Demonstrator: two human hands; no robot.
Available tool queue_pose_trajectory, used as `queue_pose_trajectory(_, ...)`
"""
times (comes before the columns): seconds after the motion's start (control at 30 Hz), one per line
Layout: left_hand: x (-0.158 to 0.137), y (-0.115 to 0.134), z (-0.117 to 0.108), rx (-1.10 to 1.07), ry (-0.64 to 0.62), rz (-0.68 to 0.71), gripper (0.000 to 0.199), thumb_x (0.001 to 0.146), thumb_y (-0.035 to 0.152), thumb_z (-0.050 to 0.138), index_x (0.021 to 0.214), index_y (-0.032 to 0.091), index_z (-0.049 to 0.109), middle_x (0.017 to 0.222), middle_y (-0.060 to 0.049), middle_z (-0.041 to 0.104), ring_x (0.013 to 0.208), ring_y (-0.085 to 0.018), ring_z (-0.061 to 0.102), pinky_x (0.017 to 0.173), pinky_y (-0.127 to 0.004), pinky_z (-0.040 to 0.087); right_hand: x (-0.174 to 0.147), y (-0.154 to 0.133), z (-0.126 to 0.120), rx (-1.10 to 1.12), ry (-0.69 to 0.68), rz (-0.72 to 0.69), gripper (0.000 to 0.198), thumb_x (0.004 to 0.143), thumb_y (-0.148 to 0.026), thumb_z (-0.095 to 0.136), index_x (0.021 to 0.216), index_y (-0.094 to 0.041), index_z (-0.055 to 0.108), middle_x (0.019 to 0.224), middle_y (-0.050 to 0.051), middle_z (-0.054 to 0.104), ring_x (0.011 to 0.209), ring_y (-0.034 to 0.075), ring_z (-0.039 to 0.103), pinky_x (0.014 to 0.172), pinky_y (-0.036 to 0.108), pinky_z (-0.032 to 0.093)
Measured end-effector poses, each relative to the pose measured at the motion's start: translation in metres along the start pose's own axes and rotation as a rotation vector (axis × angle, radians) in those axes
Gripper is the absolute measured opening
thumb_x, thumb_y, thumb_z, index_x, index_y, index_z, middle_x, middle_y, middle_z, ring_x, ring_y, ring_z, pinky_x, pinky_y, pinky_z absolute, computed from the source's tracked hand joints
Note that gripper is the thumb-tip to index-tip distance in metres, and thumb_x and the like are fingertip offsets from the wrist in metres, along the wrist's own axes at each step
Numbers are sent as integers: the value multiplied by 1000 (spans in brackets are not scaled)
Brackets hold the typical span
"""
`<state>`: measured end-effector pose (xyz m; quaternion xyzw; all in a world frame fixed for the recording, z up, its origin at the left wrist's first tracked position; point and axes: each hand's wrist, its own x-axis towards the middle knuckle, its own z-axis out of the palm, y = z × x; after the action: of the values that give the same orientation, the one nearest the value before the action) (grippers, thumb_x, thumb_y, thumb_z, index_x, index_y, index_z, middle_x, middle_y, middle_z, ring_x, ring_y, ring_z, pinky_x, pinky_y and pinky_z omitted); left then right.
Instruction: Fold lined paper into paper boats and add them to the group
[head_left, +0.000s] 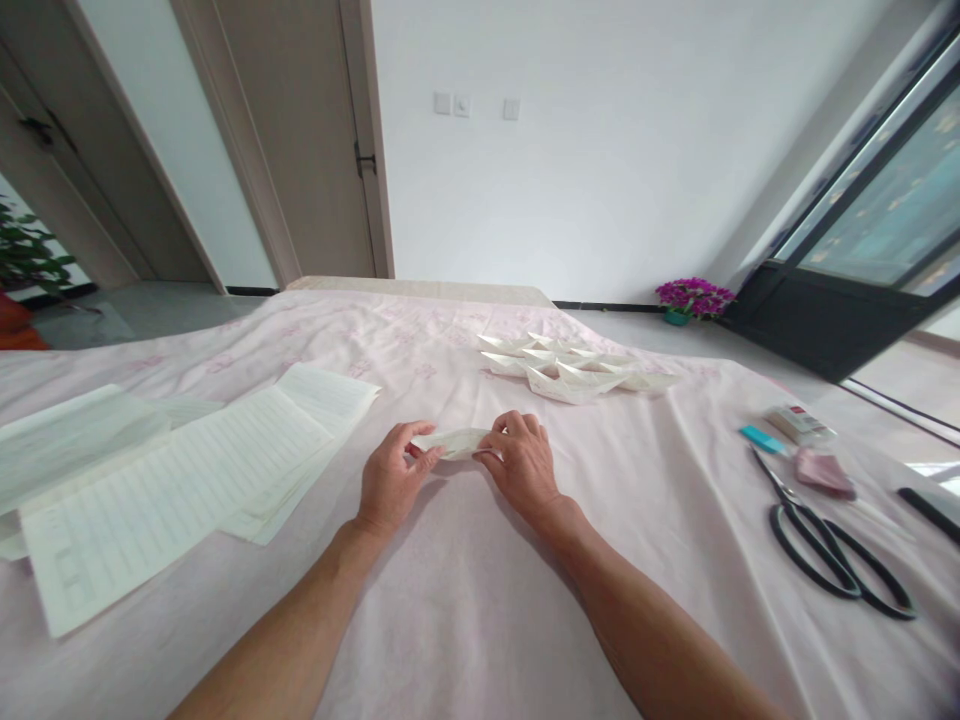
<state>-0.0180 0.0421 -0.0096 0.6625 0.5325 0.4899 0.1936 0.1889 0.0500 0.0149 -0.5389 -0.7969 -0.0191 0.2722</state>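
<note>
Between my two hands is a small folded strip of pale paper [454, 442], held just above the cloth. My left hand [394, 475] pinches its left end between thumb and fingers. At the right end, my right hand [523, 462] grips the paper with curled fingers, which hide that end. Beyond my right hand, several folded paper boats [574, 380] stand grouped together. To the left of my left hand, loose ruled paper sheets [180, 480] lie overlapping.
A pink patterned cloth [442, 620] covers the surface, with some wrinkles. At the right lie black-handled scissors [817, 540], a blue item [763, 439], a small box [799, 424] and a pink cloth-like piece [823, 472]. Purple flowers [694, 297] stand on the floor by the wall.
</note>
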Motion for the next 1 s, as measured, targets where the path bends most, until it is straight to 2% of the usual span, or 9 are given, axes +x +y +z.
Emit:
queue_pose_trajectory(0.07,1,-2,0,43,-65,100,22,83,32,65,103,23,68,110,-5,67,74,-13,62,73,-27,51,0,3,2,26,-11,-8,4,83,-28,71,82,-26,74,103,4,59,95,22,46,80,34,33)
queue_pose_trajectory(0.13,2,-3,0,83,-89,143,14,84,27,63,95,23,70,109,-5,66,74,-13,62,73,-27,52,0,6,3,48,-9,-7,4,81,-25,70,84,-25,73,108,5,58,96,22,48,83,35,35)
queue_pose_trajectory(0.3,1,-6,1,138,-85,157,8,85,24,62,84,21,70,102,-4,65,68,-11,60,71,-26,52,0,10,4,111,63,19,32,70,-6,59,97,-21,67,117,8,56,104,24,50,90,37,39)
queue_pose_trajectory(0.4,0,-7,1,165,-98,183,6,84,23,64,86,22,69,101,-3,64,76,-13,63,72,-26,52,0,16,3,168,109,20,44,59,-1,50,97,-19,61,118,9,56,110,24,50,94,37,40)
queue_pose_trajectory(0.53,-1,-7,2,182,-106,239,10,82,21,66,92,22,68,101,-4,65,91,-17,64,78,-28,52,0,28,6,241,137,19,45,54,-2,45,93,-19,58,112,8,57,109,22,52,96,35,41)
queue_pose_trajectory(0.7,0,-7,2,165,-78,233,14,83,25,65,97,22,67,102,-6,66,92,-18,64,78,-29,53,-2,40,15,283,136,77,46,54,-2,42,93,-21,58,106,6,59,102,21,54,89,34,45)
queue_pose_trajectory(1.0,-1,-7,0,198,-106,211,11,87,26,59,86,22,69,92,-4,68,85,-17,64,78,-28,51,-3,46,20,329,111,215,39,57,-7,43,88,-21,61,85,0,61,73,16,57,70,27,47)
